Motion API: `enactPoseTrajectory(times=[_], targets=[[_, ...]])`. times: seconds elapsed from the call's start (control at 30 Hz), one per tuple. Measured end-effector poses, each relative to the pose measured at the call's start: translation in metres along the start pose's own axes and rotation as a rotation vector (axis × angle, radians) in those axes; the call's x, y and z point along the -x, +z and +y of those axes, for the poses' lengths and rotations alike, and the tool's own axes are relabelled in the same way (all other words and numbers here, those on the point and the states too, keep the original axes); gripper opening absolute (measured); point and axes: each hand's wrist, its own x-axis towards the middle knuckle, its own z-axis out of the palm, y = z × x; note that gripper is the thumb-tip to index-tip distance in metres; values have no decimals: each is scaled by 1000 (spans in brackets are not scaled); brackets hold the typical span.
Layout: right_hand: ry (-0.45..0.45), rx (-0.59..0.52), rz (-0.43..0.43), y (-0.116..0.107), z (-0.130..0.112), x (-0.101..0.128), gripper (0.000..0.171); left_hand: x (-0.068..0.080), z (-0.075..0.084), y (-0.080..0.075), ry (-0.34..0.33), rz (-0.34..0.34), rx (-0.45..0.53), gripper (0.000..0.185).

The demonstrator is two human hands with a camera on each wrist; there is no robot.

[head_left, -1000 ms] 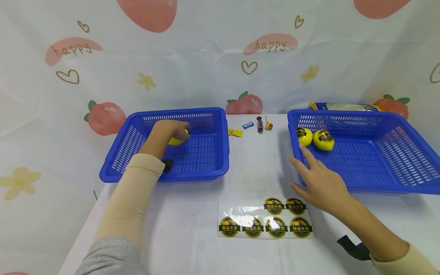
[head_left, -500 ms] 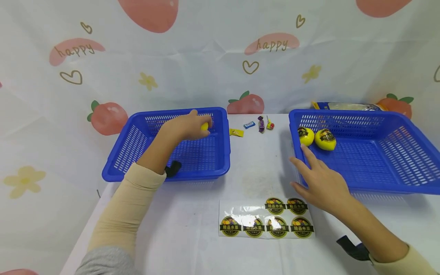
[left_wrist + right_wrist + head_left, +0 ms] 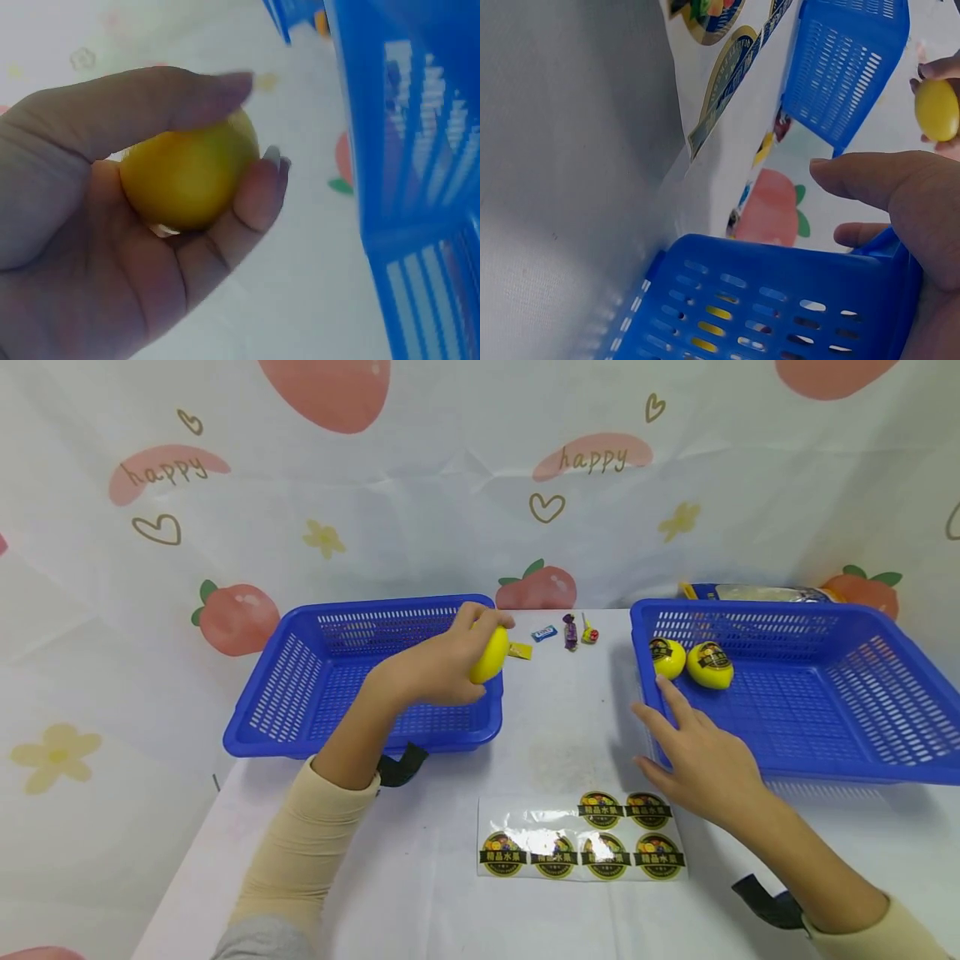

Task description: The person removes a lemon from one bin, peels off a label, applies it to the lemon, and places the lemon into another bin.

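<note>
My left hand (image 3: 438,667) grips a yellow lemon (image 3: 491,655) over the right rim of the left blue basket (image 3: 300,749). In the left wrist view, thumb and fingers curl round the lemon (image 3: 187,180), and its visible side is plain. My right hand (image 3: 705,764) rests at the left rim of the right blue basket (image 3: 832,769), its fingers loosely spread and holding nothing. Two lemons lie in that basket's back left corner: one lemon (image 3: 709,667) bears a dark round label, and the lemon beside it (image 3: 667,660) has a similar one.
A sheet of round fruit stickers (image 3: 581,852) lies on the white table between the arms. Toward the back are a yellow packet (image 3: 521,651), a blue-wrapped sweet (image 3: 543,632), a purple-wrapped sweet (image 3: 570,632) and a lollipop (image 3: 590,633). A blue-and-yellow bag (image 3: 765,593) sits behind the right basket.
My left hand has lifted the lemon out of the left basket's interior and carried it right to above its right rim. My right hand has stayed put.
</note>
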Motion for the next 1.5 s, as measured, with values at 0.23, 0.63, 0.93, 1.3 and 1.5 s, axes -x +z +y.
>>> enactPoseTrajectory(times=[0.23, 0.63, 0.93, 1.3, 1.5], targets=[[-9, 3, 16, 1, 1, 0, 67, -4, 36, 32, 88, -60, -176, 82], [9, 23, 26, 3, 1, 0, 66, -33, 81, 101, -59, -177, -436, 76], [6, 30, 49, 4, -1, 1, 65, -41, 45, 136, -104, -231, -323, 77], [26, 33, 31, 3, 0, -2, 65, -36, 40, 131, -80, -219, -275, 79], [15, 37, 48, 5, 0, -2, 64, -40, 40, 140, -81, -141, -342, 84]])
